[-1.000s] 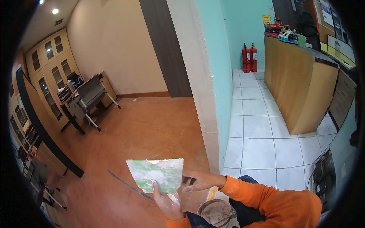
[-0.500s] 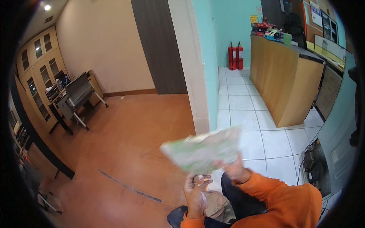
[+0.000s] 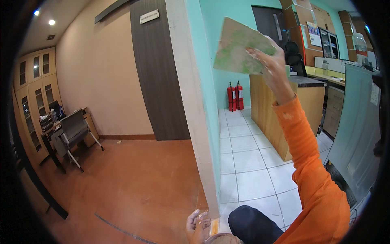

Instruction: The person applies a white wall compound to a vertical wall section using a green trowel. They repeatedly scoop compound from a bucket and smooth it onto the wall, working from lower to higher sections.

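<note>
My right hand (image 3: pixel 270 59) is raised in front of the turquoise wall and grips a thin, flat, four-sided sheet (image 3: pixel 237 46). The sheet is brownish with green patches and pale smears; its exact kind is unclear. The thumb lies across its near face, and the other fingers are mostly hidden behind. Low down, my left hand (image 3: pixel 197 225) has loosely curled fingers that stand apart, with white residue on them and nothing visible in them. Beside it, a round container (image 3: pixel 223 239) is cut off by the lower edge.
A narrow wall end (image 3: pixel 189 101) separates the reddish-brown floor (image 3: pixel 134 179) from white tiles (image 3: pixel 260 162). Behind stand two red fire extinguishers (image 3: pixel 235 97) and a wooden counter (image 3: pixel 270 114). A grey chair (image 3: pixel 75 132) is at left, and my dark-clad knee (image 3: pixel 252 223) is below.
My right hand has lifted the sheet from low over the container to high against the turquoise wall. The view has tilted upward. My left hand stays low beside the container.
</note>
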Demonstrator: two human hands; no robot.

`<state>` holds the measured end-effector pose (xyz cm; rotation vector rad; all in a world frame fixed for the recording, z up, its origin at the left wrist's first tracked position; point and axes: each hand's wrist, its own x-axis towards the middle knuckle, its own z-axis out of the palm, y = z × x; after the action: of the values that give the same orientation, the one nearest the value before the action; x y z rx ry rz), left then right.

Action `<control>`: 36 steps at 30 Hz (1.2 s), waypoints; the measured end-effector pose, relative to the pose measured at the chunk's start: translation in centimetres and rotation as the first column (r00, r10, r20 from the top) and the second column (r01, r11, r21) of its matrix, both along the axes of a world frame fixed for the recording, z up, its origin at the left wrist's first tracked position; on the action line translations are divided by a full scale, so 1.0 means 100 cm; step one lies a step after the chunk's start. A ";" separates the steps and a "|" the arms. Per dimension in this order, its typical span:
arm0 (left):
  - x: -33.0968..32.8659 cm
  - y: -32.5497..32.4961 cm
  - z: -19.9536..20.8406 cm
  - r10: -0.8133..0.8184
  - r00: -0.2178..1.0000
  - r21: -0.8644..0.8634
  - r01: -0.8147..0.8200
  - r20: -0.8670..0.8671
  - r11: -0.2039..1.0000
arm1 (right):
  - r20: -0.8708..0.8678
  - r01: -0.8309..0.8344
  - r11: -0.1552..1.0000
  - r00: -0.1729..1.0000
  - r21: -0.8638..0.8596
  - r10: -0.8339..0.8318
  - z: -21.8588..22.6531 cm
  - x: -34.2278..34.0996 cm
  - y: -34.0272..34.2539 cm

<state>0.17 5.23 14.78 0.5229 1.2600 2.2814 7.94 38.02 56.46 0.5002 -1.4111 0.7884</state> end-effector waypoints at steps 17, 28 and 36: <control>-0.008 -0.010 0.013 0.122 0.991 -0.153 -0.128 -0.050 0.980 | 0.066 0.286 0.881 0.940 0.376 -0.333 -0.014 -0.053 0.014; -0.001 -0.007 0.025 0.191 0.975 -0.159 -0.208 -0.114 0.965 | 0.462 0.199 0.950 0.837 0.241 -0.293 -0.272 -0.021 -0.004; 0.002 0.005 0.013 0.032 0.993 -0.265 -0.062 -0.116 0.962 | 0.076 -0.077 0.257 0.840 -0.963 0.537 -0.357 0.017 -0.028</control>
<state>0.36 5.68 16.09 0.5303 1.6223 2.0966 9.65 35.25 20.76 -0.3890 -0.9097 1.9954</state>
